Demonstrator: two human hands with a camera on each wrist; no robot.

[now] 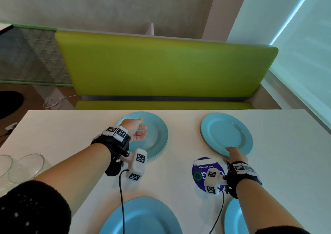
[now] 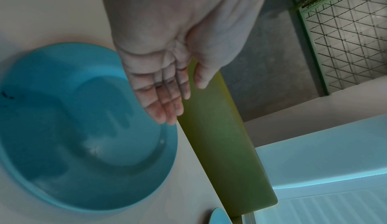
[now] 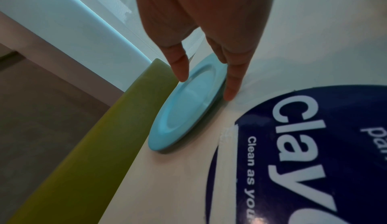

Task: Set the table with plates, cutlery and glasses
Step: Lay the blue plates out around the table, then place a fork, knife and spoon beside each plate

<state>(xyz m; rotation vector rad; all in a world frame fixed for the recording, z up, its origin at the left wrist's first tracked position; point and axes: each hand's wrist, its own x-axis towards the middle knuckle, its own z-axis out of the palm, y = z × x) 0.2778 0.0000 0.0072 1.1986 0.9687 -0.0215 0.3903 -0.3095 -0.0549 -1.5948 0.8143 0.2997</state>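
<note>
Four light blue plates lie on the white table (image 1: 71, 135). My left hand (image 1: 141, 129) hovers palm up over the far left plate (image 1: 157, 140), fingers straight and holding nothing; the left wrist view shows the same hand (image 2: 184, 102) empty beside that plate (image 2: 83, 144). My right hand (image 1: 231, 152) is at the near rim of the far right plate (image 1: 226, 133), which lies flat. In the right wrist view the right hand (image 3: 206, 87) has its thumb over the plate (image 3: 184, 111) and a fingertip at the rim's outer edge. Two more plates (image 1: 143, 216) (image 1: 232, 219) lie at the near edge.
Clear glasses (image 1: 26, 167) stand at the table's left edge. A round dark blue sticker (image 1: 200, 174) is stuck on the table below the far right plate. A green bench (image 1: 161, 69) runs behind the table's far edge, and a window blind lies to the right.
</note>
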